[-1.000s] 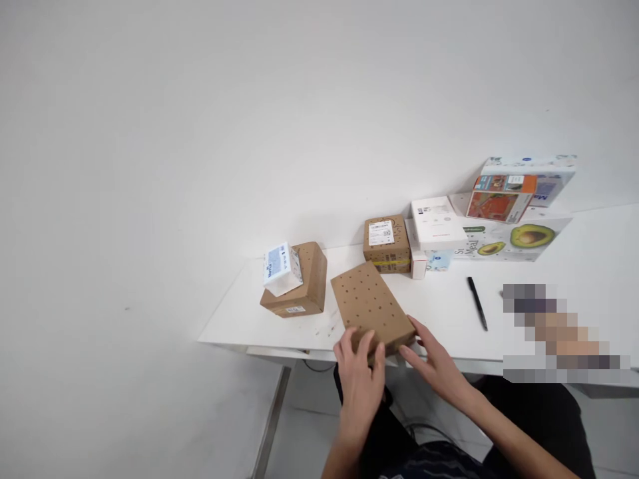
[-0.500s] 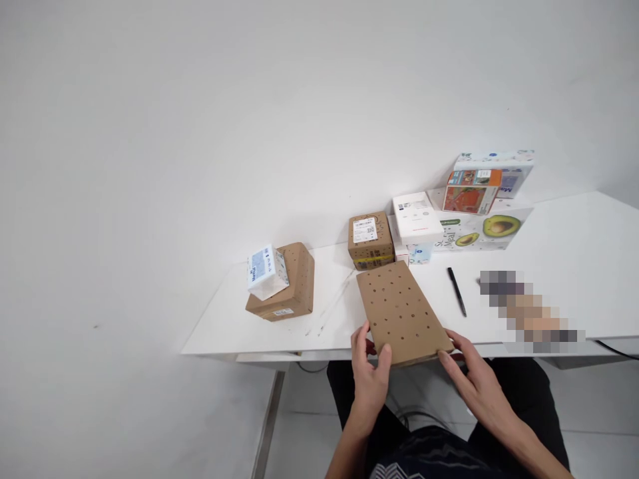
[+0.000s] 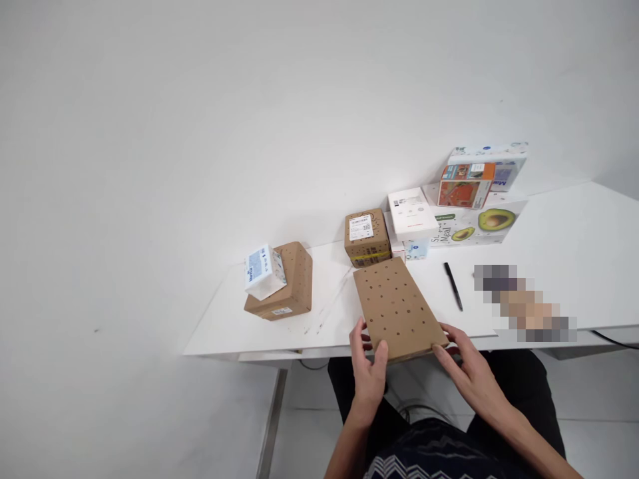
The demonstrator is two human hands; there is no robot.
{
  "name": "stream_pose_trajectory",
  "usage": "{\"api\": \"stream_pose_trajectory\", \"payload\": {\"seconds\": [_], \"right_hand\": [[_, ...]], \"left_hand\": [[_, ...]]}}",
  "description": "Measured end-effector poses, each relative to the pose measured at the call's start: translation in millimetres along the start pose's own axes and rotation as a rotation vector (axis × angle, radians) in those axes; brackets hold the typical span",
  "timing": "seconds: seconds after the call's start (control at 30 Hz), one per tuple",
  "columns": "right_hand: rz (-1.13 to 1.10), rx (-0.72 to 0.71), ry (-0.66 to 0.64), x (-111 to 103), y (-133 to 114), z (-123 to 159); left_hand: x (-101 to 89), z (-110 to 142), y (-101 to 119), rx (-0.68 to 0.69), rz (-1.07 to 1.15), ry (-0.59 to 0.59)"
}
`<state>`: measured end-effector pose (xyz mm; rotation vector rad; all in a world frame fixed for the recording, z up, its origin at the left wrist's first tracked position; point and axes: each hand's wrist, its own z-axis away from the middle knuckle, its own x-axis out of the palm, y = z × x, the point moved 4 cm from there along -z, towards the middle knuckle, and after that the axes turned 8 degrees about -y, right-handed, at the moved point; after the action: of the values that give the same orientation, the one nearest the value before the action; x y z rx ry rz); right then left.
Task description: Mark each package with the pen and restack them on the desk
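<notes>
A white table (image 3: 564, 246) stands against a pale wall (image 3: 279, 133). In the head view, the dotted brown box (image 3: 397, 309) lies farther right than a second ago, closer to the black pen (image 3: 453, 286), its near end at the table's near edge. The left hand (image 3: 368, 379), earlier over its top, now grasps its left side; the right hand (image 3: 472, 366) grips its near right corner.

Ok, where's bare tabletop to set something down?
Free: white table right of the avocado box, and between the leftmost brown box and the held box. Crowded: along the wall, from the yellow-taped box to the avocado box.
</notes>
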<state>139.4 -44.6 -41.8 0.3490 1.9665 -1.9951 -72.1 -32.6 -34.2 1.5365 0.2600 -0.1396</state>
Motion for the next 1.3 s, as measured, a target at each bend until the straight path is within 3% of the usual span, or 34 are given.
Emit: {"api": "stream_pose_trajectory", "payload": {"seconds": [0.1, 0.17, 0.37, 0.47, 0.57, 0.67, 0.77, 0.87, 1.0, 1.1, 1.23, 1.3], "right_hand": [[-0.012, -0.006, 0.008, -0.6, 2.5, 1.4], [-0.043, -0.001, -0.001, 0.6, 4.3, 1.9], [-0.37, 0.109, -0.11, 23.5, 18.4, 0.7], [-0.352, 0.106, -0.115, 35.4, 22.9, -0.7], [-0.186, 0.016, -0.006, 30.1, 18.8, -2.0], [-0.168, 0.014, 0.045, 14.9, 10.5, -1.4], [-0.282, 0.079, -0.024, 5.5, -0.3, 1.0], [-0.351, 0.048, -0.103, 7.2, -13.7, 3.9], [-0.411, 0.073, -0.159, 20.7, -13.4, 5.3], [-0.478, 0.187, -0.165, 31.3, 2.4, 3.5], [-0.457, 0.255, -0.091, 31.0, 17.3, -0.2], [-0.397, 0.261, -0.038, 23.9, 17.8, -0.7]], "left_hand": [[4.2, 3.9, -4.5, -0.041, 0.097, -0.06], [3.2, 9.1, 1.2, 0.008, 0.094, -0.089], [-14.3, 26.4, 53.1, 0.28, -0.342, -0.106], [-16.9, 29.3, 69.4, 0.349, -0.447, -0.094], [-14.7, 28.0, 64.9, 0.343, -0.381, -0.049], [-12.7, 25.6, 48.1, 0.277, -0.221, 0.029], [-10.6, 23.8, 31.9, 0.175, -0.031, 0.072], [-9.6, 24.6, 27.0, 0.176, 0.043, 0.091], [-12.8, 30.0, 38.8, 0.366, -0.109, 0.138], [-10.6, 33.1, 55.4, 0.526, -0.282, 0.066], [-3.7, 29.5, 68.1, 0.545, -0.456, -0.122], [-6.9, 26.0, 66.7, 0.514, -0.433, -0.129]]}}
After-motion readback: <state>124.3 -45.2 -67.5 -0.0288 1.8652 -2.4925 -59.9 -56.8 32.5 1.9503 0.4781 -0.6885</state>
